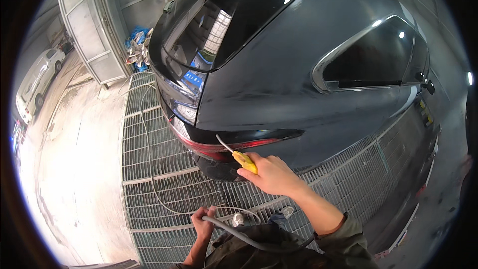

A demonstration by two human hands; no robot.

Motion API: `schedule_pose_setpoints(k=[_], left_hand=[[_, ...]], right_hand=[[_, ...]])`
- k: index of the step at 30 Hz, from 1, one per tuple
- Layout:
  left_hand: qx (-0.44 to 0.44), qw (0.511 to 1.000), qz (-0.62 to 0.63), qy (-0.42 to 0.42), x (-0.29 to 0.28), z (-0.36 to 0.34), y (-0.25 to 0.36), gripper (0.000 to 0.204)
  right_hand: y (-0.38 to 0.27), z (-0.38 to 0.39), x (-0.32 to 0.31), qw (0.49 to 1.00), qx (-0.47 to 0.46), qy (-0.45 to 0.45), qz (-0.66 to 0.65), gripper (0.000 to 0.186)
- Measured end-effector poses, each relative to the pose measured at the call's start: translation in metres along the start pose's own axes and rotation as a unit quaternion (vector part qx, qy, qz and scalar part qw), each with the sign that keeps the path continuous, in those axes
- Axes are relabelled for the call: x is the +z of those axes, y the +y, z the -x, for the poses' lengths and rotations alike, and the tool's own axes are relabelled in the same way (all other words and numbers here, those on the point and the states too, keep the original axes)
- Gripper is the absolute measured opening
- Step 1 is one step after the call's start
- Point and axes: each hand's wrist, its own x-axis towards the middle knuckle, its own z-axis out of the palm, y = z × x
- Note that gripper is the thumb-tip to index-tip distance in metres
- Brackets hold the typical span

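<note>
My right hand (275, 175) is closed around a yellow air blow gun (245, 162) with a thin, bent metal nozzle. The nozzle tip is over the rear corner of a dark grey car (259, 89), beside its red tail light (239, 145); whether it touches cannot be made out. Lower down, my left hand (202, 223) grips a grey hose (238, 234), which runs across my front toward my right side. Where the hose meets the blow gun is hidden. The car's side panel looks dull and smeared, while its rear glass is glossy.
Metal floor grating (169, 154) lies under the car and my shoes (238, 219). A thin hose (148, 144) trails over it at left. An open door panel (92, 27) and crumpled blue and silver wrapping (138, 45) stand at the back left. Farther left is a white vehicle (39, 79).
</note>
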Motion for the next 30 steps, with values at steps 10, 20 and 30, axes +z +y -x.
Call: schedule_pose_setpoints(k=[10,20,30], left_hand=[[-0.012,0.999,-0.027,-0.037,0.003,-0.008,-0.008,0.046],[-0.033,0.997,-0.030,-0.058,0.024,-0.017,0.007,0.044],[-0.044,0.996,-0.071,-0.029,0.039,-0.020,0.026,0.045]], right_hand=[[0.067,0.070,-0.029,0.980,0.158,0.116,-0.047,0.052],[0.150,0.123,-0.014,0.903,0.265,0.218,-0.260,0.044],[0.201,0.128,0.006,0.800,0.300,0.471,-0.218,0.051]])
